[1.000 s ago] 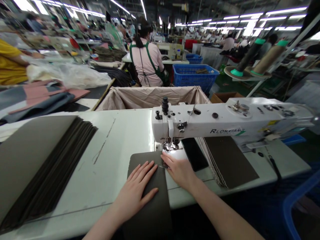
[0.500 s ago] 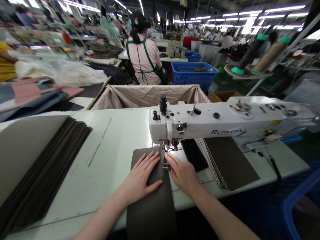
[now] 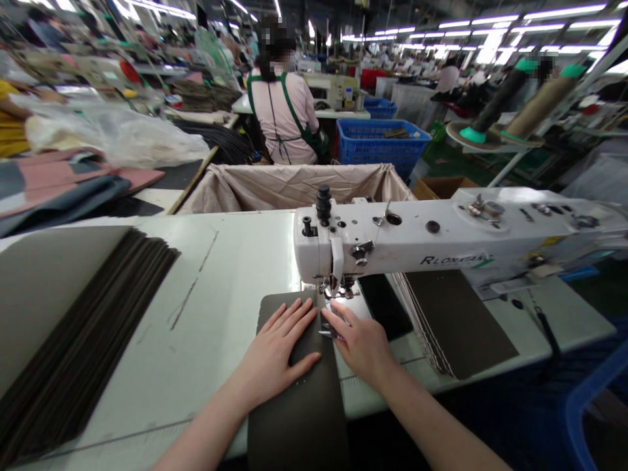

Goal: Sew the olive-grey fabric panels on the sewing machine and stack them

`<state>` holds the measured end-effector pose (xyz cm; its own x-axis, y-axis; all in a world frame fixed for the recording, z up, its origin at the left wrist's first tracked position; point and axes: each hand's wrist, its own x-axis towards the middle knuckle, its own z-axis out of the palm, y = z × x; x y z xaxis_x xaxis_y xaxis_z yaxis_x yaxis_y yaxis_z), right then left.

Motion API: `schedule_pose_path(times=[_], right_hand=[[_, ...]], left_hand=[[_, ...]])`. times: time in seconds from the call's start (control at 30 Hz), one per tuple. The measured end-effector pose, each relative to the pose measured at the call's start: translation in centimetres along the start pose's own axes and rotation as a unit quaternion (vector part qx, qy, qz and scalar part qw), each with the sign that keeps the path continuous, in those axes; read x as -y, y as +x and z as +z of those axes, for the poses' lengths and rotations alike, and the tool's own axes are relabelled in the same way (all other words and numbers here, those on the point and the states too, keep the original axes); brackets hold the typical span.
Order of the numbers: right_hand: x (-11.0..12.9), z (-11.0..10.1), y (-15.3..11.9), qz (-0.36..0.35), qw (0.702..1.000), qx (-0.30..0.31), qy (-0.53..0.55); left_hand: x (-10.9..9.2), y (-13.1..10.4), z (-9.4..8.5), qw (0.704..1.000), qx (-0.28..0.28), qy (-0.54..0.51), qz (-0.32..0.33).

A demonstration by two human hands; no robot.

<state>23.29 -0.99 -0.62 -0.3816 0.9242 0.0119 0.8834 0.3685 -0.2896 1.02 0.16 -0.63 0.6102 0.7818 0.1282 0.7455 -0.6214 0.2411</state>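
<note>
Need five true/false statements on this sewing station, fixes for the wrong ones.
1. The left hand rests palm-down on a grey-brown panel. True.
2. The right hand is empty. False: it holds a small pointed metal tool.
3. The sewing machine has a white body. True.
4. The panel stack at far left is bright red. False: it is grey-brown.
5. Two thread cones stand at upper right. True.

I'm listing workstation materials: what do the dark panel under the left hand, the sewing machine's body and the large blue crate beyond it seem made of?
Dark panel: perhaps leather or coated fabric, matte, judging by its smooth, even face.
Sewing machine's body: probably painted metal, glossy white, given its bright highlights.
Blue crate: likely satin-finished moulded plastic, judging by its uniform colour and openwork walls.
</note>
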Motion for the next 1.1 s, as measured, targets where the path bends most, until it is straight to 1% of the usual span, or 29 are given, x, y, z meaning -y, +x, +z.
schedule_pose_path(times=[0.27,0.47,0.73,0.93,1.1], right_hand=[[-0.1,0.22,0.06,0.004,1.0,0.0,0.006],[-0.09,0.14,0.05,0.008,1.0,0.002,0.01],[0.02,0.13,0.15,0.016,1.0,0.012,0.002],[-0.04,0.08,-0.04,0.012,1.0,0.0,0.005],[0.0,0.12,-0.12,0.008,1.0,-0.004,0.004]], left_hand=[[0.01,0.04,-0.08,1.0,-0.004,-0.012,0.007],[0.04,0.17,-0.19,1.0,0.008,-0.011,0.005],[0.08,0.26,-0.25,1.0,0.0,-0.019,0.005],[0.49,0.5,-0.16,1.0,0.011,-0.015,0.005],[0.63,0.47,-0.22,1.0,0.009,-0.019,0.012]])
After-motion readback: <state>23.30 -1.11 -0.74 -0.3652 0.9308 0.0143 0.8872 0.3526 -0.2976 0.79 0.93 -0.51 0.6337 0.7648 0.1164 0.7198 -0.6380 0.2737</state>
